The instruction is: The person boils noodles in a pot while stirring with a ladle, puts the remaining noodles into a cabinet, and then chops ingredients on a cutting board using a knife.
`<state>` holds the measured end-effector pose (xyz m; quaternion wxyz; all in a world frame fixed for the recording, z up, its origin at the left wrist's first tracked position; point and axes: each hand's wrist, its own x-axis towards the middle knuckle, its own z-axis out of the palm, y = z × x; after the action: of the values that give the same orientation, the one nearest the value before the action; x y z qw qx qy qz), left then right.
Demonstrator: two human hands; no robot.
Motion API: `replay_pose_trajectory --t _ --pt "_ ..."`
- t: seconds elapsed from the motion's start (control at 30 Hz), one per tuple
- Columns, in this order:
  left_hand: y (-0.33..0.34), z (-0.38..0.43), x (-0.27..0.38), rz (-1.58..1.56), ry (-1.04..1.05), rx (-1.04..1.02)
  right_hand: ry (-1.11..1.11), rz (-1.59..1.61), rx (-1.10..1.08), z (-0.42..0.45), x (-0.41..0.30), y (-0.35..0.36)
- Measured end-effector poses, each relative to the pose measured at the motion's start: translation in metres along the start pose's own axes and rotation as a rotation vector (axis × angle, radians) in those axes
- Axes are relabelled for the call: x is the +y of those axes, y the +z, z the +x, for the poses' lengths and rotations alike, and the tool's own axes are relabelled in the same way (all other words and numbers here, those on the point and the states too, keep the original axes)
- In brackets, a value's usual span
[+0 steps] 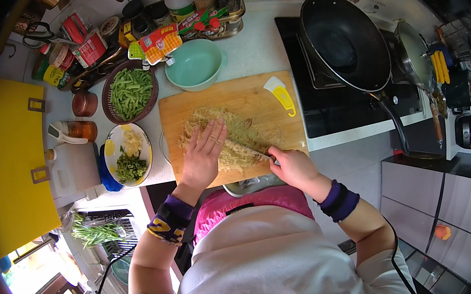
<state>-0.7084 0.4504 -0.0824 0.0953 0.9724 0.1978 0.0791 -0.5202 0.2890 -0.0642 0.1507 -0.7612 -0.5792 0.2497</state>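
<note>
On a wooden cutting board lies a spread heap of shredded pale vegetable. My right hand grips the handle of a kitchen knife, whose blade lies across the shreds, pointing up and left. The flat of my left hand rests on the heap with the fingers a little apart, near the blade's far end; whether it touches the blade I cannot tell. A yellow and white peeler-like tool is at the board's upper right. Some shreds cling to the blade.
Behind the board stands a green bowl. To its left are a basket of cut green beans and a plate with chopped garlic and greens. A wok sits on the black cooktop at right. Jars and packets line the wall.
</note>
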Motion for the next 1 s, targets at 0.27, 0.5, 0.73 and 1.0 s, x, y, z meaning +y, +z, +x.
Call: replay_pose_trajectory --t 0.27,0.5,0.73,1.0 --pt "0.012 -0.004 -0.002 -0.018 -0.019 -0.071 0.07 -0.057 0.008 -0.001 -0.001 0.02" --pt "-0.004 0.004 0.002 -0.033 -0.043 -0.048 0.037 0.021 0.089 0.001 0.0 0.008" --pt "-0.005 0.031 -0.006 -0.03 -0.02 0.051 0.049 -0.02 0.157 0.021 0.006 -0.012" --pt "0.018 0.045 -0.006 -0.039 -0.054 -0.036 0.113 -0.072 0.089 0.032 0.018 -0.012"
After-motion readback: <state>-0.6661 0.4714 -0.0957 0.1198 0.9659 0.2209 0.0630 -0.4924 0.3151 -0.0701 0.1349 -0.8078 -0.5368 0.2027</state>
